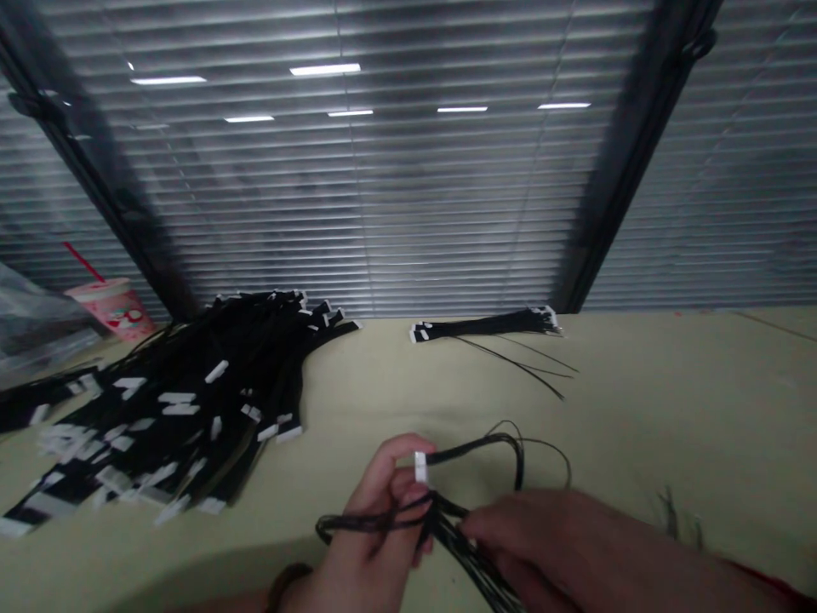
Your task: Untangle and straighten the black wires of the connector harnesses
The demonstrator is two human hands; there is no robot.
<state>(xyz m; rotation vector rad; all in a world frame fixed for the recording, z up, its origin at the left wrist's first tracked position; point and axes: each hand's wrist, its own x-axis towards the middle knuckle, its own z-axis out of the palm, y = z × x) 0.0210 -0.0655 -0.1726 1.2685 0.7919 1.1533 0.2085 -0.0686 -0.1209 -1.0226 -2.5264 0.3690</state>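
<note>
My left hand (pixel 383 519) is closed around a white connector (pixel 420 468) and the black wires near it, just below the middle of the view. A loop of black wires (pixel 504 440) bends out to the right of the connector, and another loop passes over my left fingers. To the right, my right hand (pixel 549 545) has its fingers closed on the bundle of black wires (pixel 469 558), which runs down to the bottom edge. Its fingertips are partly hidden behind the hand.
On the left lies a large pile of black cables (pixel 255 358) with white connectors. Behind it stand a pink cup (pixel 121 311) with a red straw and a clear plastic bag (pixel 38 328). A smaller cable bundle (pixel 485 324) lies by the window blinds (pixel 414 187).
</note>
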